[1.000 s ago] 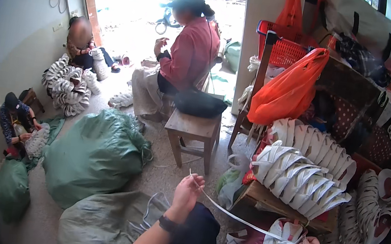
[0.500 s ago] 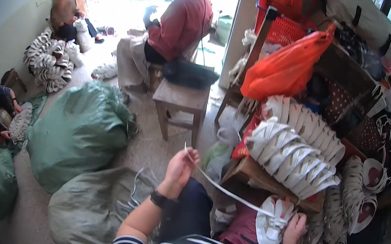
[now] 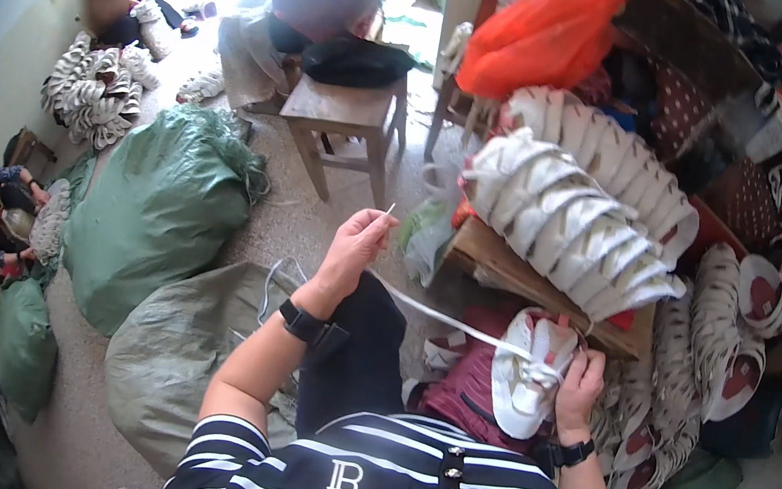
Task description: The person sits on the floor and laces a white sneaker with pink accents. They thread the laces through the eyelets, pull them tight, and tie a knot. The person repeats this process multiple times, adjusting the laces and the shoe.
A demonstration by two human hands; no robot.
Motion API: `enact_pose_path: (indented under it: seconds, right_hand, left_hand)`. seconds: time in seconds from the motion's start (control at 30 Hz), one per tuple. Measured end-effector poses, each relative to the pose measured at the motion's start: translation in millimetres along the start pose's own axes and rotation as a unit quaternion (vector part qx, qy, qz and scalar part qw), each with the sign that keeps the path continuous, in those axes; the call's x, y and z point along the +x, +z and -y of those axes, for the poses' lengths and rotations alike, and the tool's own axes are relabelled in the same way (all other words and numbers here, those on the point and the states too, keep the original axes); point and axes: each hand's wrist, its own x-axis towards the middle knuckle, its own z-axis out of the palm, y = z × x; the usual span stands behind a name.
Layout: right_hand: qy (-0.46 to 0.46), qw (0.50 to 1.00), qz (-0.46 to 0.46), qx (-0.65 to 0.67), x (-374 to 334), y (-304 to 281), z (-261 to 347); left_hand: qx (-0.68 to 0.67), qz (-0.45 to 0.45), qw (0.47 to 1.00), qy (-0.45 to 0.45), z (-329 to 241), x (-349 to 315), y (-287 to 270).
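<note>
My left hand (image 3: 358, 245) is raised, its thumb and fingers pinched on one end of a white shoelace (image 3: 440, 321). A short tip of the lace sticks up past the fingers. From there the lace sags to the right, into a white shoe upper (image 3: 521, 406) with a reddish lining at its opening. The upper rests on a dark red cloth-like thing (image 3: 461, 382) by my lap. My right hand (image 3: 580, 386) is closed on the upper's right edge, near its lacing; its fingertips are partly hidden.
Nested stacks of white uppers (image 3: 571, 226) lie on a wooden box (image 3: 508, 272) ahead right. Big green sacks (image 3: 159, 210) and a grey-green sack (image 3: 182, 355) fill the left. Beyond are a wooden stool (image 3: 341, 107), an orange bag (image 3: 544, 35) and other seated people.
The view has tipped and shifted, so the surroundings sit higher in it. My left hand still pinches the lace end, and my right hand stays on the shoe upper.
</note>
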Motion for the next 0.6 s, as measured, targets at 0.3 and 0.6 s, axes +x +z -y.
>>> enact_pose_path:
  seconds: [0.3, 0.6]
  right_hand:
    - [0.038, 0.98, 0.105, 0.163, 0.2, -19.1, -0.4]
    - [0.226, 0.906, 0.274, 0.23, 0.1, -45.8, 1.8]
  left_hand:
    - [0.121, 0.2, 0.967, -0.097, 15.4, -63.4, 121.3]
    - [0.096, 0.248, 0.95, -0.167, 51.8, -87.3, 166.3]
